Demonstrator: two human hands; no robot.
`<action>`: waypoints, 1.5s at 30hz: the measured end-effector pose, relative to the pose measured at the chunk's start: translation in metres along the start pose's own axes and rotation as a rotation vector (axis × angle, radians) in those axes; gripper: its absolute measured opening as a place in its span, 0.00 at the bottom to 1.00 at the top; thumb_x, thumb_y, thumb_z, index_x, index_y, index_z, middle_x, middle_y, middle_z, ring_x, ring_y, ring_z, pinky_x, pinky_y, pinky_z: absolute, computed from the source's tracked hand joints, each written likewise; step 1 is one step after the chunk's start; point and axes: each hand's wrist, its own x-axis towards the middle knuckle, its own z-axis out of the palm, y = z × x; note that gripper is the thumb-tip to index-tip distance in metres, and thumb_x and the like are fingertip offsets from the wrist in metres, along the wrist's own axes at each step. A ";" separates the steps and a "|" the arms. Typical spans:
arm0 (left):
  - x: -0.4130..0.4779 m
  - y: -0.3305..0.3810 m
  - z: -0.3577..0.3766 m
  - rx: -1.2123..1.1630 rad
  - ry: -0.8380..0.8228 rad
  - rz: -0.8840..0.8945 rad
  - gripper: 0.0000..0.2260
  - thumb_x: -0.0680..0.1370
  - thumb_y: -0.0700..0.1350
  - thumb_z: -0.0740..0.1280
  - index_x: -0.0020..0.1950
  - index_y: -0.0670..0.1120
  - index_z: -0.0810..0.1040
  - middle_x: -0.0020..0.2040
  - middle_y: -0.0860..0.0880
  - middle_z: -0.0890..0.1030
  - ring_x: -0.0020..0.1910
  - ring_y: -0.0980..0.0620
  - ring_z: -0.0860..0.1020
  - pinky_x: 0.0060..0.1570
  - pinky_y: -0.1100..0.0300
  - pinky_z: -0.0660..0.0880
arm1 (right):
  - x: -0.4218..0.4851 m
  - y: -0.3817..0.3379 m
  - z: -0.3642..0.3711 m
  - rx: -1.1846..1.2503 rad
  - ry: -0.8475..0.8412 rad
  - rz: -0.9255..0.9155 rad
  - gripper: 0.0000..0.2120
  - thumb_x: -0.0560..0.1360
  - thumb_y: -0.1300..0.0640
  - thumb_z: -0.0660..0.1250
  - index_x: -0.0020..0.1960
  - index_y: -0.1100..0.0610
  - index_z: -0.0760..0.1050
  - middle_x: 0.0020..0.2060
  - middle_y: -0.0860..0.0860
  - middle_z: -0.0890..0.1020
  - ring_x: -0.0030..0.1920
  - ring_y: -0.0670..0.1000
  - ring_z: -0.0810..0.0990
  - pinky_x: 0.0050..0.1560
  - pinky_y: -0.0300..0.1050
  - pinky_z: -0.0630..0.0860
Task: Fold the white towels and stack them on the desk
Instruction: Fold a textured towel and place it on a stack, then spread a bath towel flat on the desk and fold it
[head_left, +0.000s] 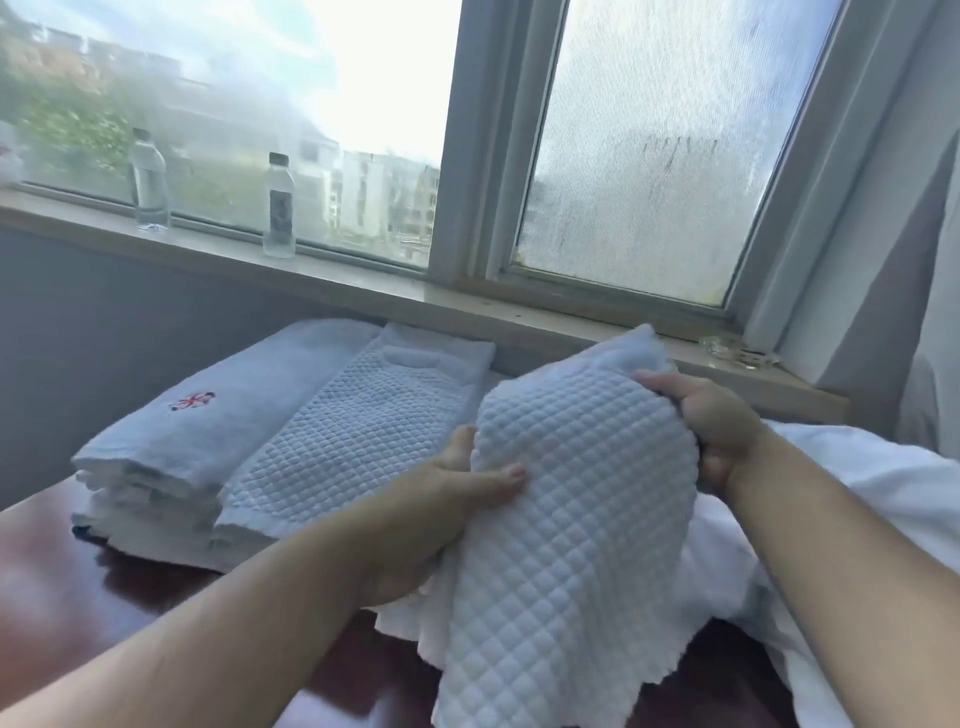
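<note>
Folded towels (291, 441) already stacked on the desk (78, 561) below the window; one waffle towel (566, 519) held up, unfolded, above the desk; left hand (441, 499) and right hand (711, 426) each grip an edge; more white cloth (857, 499) at right, likely pending.

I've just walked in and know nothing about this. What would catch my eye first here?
Front and centre, two bare hands, left hand and right hand, grip a quilted white towel lifted above the dark desk. To its left lies a stack of folded towels. Behind, two water bottles stand on the windowsill.
</note>
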 end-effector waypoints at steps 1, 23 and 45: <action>0.004 0.007 0.000 -0.004 -0.007 0.043 0.23 0.75 0.45 0.71 0.70 0.52 0.72 0.62 0.48 0.83 0.62 0.47 0.81 0.59 0.51 0.79 | 0.005 -0.008 0.001 0.041 -0.028 -0.065 0.17 0.77 0.54 0.67 0.58 0.66 0.83 0.50 0.61 0.85 0.46 0.59 0.86 0.46 0.54 0.84; 0.057 0.022 -0.029 0.971 0.485 -0.198 0.27 0.83 0.46 0.63 0.79 0.62 0.58 0.64 0.45 0.77 0.53 0.50 0.76 0.58 0.57 0.69 | 0.134 0.077 0.017 -0.163 0.246 0.090 0.16 0.75 0.55 0.69 0.55 0.66 0.78 0.42 0.58 0.85 0.41 0.59 0.85 0.46 0.63 0.83; 0.105 -0.023 -0.040 1.709 0.263 -0.152 0.33 0.80 0.68 0.42 0.83 0.55 0.45 0.83 0.56 0.45 0.80 0.59 0.42 0.78 0.54 0.37 | 0.177 0.079 0.026 -0.679 0.411 0.016 0.25 0.81 0.48 0.64 0.70 0.65 0.69 0.54 0.58 0.78 0.51 0.58 0.78 0.48 0.47 0.73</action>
